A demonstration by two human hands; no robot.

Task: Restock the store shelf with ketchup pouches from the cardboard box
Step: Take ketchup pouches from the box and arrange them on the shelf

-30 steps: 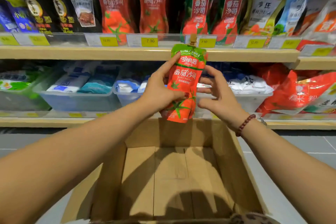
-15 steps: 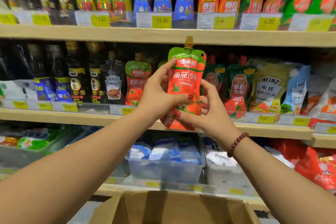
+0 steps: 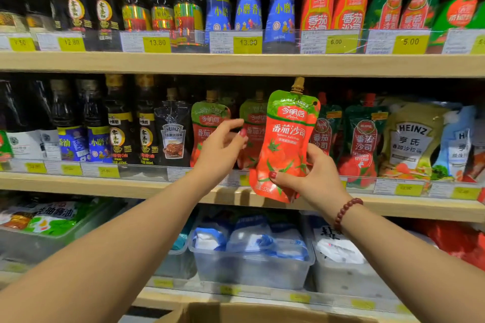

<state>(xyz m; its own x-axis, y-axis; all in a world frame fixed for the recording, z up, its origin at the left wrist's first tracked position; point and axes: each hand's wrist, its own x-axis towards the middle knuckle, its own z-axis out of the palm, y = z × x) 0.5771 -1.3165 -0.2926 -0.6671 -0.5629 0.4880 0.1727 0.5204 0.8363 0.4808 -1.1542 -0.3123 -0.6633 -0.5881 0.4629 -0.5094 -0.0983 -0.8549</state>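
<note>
Right-hand fingers (image 3: 284,179) grip the upright ketchup pouch (image 3: 287,139) before the shelf (image 3: 105,186); left-hand fingers (image 3: 228,124) curl loosely, holding nothing.

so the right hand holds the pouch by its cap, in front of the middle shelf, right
Not by the cap. In the head view the right hand grips the pouch by its lower part; the cap stands free on top. It is held in front of the middle shelf.
</note>
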